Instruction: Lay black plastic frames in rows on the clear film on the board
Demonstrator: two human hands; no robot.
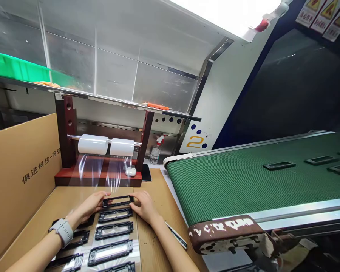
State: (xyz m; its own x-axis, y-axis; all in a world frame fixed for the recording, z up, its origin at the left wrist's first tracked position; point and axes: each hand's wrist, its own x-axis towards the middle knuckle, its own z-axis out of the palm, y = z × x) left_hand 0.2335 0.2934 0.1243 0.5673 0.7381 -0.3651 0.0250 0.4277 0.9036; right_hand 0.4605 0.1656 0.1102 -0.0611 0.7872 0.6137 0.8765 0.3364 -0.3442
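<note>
Both hands gripped one thin black rectangular plastic frame (117, 201) by its short ends, just above the brown cardboard worktop (153, 241). The left hand (92, 206), a grey watch (61, 231) on its wrist, pinched the frame's left end; the right hand (143, 206) pinched the right end. The frame sat at the head of a row of similar black frames (115, 230) lying on a clear film strip (113, 260). Beyond it stood a dark red wooden stand (98, 175) carrying two white film rolls (106, 146). To the right ran a green conveyor belt (243, 181) with more frames on it
</note>
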